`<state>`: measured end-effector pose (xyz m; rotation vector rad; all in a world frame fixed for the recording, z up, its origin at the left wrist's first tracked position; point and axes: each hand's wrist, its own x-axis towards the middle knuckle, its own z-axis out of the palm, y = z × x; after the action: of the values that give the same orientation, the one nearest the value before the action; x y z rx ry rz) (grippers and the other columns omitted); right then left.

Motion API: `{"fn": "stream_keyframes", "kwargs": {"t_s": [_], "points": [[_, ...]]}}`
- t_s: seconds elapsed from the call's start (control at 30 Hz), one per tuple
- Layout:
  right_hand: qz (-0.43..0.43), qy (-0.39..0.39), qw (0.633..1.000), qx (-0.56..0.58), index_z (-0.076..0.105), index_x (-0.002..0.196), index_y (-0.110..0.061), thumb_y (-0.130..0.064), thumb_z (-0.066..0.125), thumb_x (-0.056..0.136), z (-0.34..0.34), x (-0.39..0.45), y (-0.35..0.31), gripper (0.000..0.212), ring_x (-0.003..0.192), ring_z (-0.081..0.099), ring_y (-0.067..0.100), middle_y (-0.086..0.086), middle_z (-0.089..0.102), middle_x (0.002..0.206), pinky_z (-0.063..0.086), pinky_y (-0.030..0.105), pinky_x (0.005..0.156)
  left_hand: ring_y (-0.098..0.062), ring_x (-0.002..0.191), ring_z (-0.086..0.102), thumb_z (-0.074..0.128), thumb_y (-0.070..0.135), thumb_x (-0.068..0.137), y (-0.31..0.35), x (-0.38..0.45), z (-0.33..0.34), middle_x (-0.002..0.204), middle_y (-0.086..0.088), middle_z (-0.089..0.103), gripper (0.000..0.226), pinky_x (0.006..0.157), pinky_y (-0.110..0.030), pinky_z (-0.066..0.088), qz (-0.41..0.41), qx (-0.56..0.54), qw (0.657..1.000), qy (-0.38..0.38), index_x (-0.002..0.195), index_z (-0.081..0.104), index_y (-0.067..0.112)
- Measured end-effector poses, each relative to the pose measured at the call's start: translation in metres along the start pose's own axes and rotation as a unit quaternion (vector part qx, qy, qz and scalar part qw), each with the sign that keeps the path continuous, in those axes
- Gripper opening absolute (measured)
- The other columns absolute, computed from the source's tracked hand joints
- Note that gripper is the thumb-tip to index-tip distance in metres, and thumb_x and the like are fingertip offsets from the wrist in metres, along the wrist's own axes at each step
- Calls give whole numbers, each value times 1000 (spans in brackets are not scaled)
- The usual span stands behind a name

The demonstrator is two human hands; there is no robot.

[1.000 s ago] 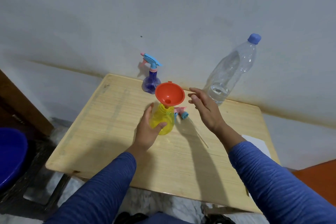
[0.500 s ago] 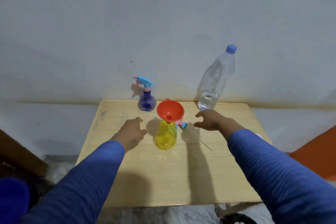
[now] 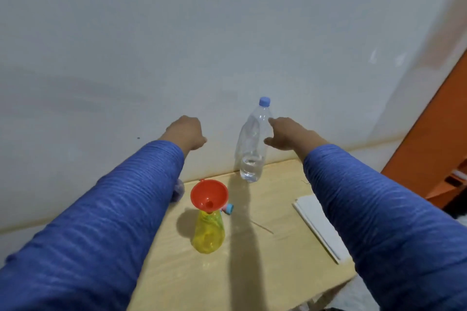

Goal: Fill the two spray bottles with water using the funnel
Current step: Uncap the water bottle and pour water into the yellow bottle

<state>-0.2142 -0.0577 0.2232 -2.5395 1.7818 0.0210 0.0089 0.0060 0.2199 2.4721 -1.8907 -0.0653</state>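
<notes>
A yellow spray bottle (image 3: pixel 208 232) stands uncapped on the wooden table (image 3: pixel 255 267) with an orange funnel (image 3: pixel 209 194) in its neck. Its blue and pink spray head (image 3: pixel 228 208) lies just behind it. The purple spray bottle (image 3: pixel 179 190) is almost wholly hidden behind my left sleeve. A clear water bottle (image 3: pixel 252 144) with a blue cap stands at the table's back edge, a little water in its bottom. My right hand (image 3: pixel 290 135) is open, fingertips at the bottle's upper right side. My left hand (image 3: pixel 187 131) hangs in the air left of the bottle, fingers curled, holding nothing.
A white wall rises right behind the table. A white sheet or pad (image 3: pixel 319 225) lies on the table's right side, partly under my right sleeve. An orange surface (image 3: pixel 429 154) stands at the far right.
Both hands have risen from the table near the yellow bottle toward the water bottle. The view has swung up and right. My left arm now covers the purple bottle.
</notes>
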Motion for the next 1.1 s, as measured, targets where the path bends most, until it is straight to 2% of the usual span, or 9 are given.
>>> {"fn": "stream_keyframes", "kwargs": {"t_s": [0.23,0.37,0.5,0.7,0.83,0.93,1.03,1.1], "points": [[17,69,997,-1,30,140,-10,-32,55,90,-41,18,20,60,121,48,29,11,44,137,43,39,97,-28,121,45,56,33,90,69,25,-27,133,-12,44,53,90,-37,42,76,-3,994,75,132,39,6],[10,80,997,-7,30,139,-7,-31,54,91,-51,35,32,59,121,48,30,12,43,137,43,40,98,-26,118,47,56,31,90,100,42,-31,130,-10,46,49,85,-33,41,96,-1,991,90,130,41,8],[-5,82,997,-3,26,142,-8,-31,54,91,-53,61,46,63,125,46,30,12,40,141,42,40,101,-25,116,46,56,37,90,123,63,-28,129,-10,45,53,89,-33,41,105,-17,988,112,131,39,8],[-58,69,996,18,13,148,-12,-32,53,92,-36,104,63,71,130,42,28,10,32,149,39,39,102,-25,122,43,56,46,88,148,95,-7,137,-11,42,69,98,-34,38,95,-28,988,120,139,31,8],[-128,67,988,48,8,150,-20,-34,53,92,-15,127,73,74,133,39,25,7,29,151,37,38,104,-24,129,36,57,48,87,158,109,13,143,-10,36,78,103,-34,33,81,-61,988,115,144,22,8],[-183,59,977,91,14,150,-26,-37,50,94,6,142,77,68,133,39,23,4,32,151,36,37,105,-23,137,27,59,50,85,160,119,32,150,-8,27,89,108,-33,29,65,-106,987,106,148,12,8],[-210,86,959,168,24,147,-27,-38,49,95,22,152,81,59,128,45,24,5,42,146,37,36,104,-21,144,14,58,50,85,161,126,49,152,-4,24,88,111,-34,25,51,-158,980,108,149,11,12],[-219,106,946,212,30,145,-26,-36,49,95,30,155,83,54,124,49,25,5,48,142,39,35,101,-20,137,29,59,49,85,161,127,59,146,-1,35,83,104,-35,35,55,-200,970,123,148,16,19]]}}
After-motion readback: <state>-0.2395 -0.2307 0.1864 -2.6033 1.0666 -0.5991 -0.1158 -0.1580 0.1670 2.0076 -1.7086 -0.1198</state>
